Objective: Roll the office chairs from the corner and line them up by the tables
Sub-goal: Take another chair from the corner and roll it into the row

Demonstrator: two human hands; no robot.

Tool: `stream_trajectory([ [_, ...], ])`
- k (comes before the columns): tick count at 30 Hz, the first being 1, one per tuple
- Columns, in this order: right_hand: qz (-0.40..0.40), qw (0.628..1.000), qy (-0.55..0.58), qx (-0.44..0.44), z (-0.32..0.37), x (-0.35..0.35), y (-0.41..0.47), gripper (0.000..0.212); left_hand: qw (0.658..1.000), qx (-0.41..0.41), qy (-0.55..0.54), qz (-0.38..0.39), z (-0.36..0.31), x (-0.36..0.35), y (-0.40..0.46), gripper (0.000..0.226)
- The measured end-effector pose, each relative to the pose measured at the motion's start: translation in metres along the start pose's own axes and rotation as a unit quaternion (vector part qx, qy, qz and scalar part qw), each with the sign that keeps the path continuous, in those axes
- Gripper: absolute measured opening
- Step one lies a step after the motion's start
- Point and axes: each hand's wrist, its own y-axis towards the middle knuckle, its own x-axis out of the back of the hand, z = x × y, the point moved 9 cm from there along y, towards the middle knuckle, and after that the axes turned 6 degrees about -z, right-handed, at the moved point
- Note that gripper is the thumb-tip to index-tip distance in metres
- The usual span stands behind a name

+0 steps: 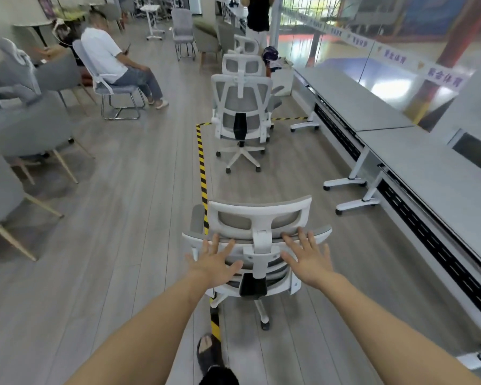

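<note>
**Near the tables, one more chair is being placed**

Beside the tables (417,151), the nearest office chair (257,240) is touched on its backrest by the left hand (214,261) and the right hand (307,257), both flat with fingers spread, nothing grasped. On its casters it should roll easily but may swivel, so the stiff frame of the backrest is judged the best hold. Three chairs (242,107) are already lined ahead; four are counted.

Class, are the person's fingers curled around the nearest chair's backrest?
No: both the left hand and right hand are spread flat against the chair.
</note>
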Motion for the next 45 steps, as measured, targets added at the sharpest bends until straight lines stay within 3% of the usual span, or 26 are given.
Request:
stream_trajectory([
  [5, -0.021, 1.000, 0.003, -0.015, 0.017, 0.021, 0.123, 0.056, 1.000, -0.012, 0.010, -0.002, 0.019, 0.057, 0.114, 0.079],
  [18, 0.016, 0.998, 0.006, -0.064, 0.048, 0.084, 0.394, 0.061, 0.997, -0.055, 0.035, 0.030, 0.044, 0.208, 0.393, 0.077],
  [32, -0.010, 0.997, 0.018, -0.074, 0.029, 0.154, 0.686, 0.062, 0.993, -0.054, 0.099, 0.021, 0.019, 0.354, 0.676, 0.079],
  [45, -0.005, 0.996, 0.005, -0.088, 0.015, 0.193, 0.816, 0.062, 0.994, -0.068, 0.084, 0.015, -0.001, 0.413, 0.801, 0.075],
])
